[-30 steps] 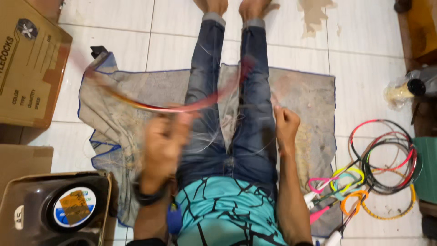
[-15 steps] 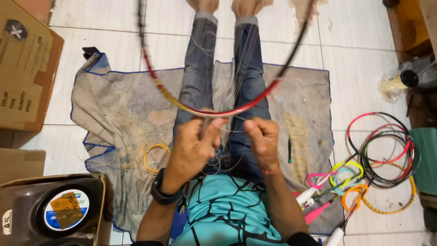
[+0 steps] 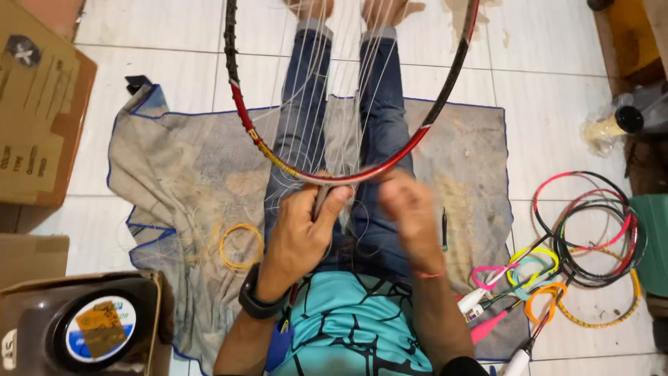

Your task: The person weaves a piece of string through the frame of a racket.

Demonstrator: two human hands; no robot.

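A worn grey cloth [image 3: 174,181] with a blue edge covers the white tile floor, and the person sits on it with legs stretched out, a red and black badminton racket frame [image 3: 348,175] standing over the knees with its loose white strings [image 3: 334,90] running up toward the feet. The left hand [image 3: 303,226] is closed around the lower rim of the frame, thumb over the top, while the right hand [image 3: 410,209], just beside it, has its fingers pinched narrow at the strings by the rim. A heap of other racket frames [image 3: 591,223] lies well off to the right, a coil of yellow string [image 3: 241,246] sits on the cloth at the left, and a small dark awl [image 3: 444,228] rests near the right wrist.
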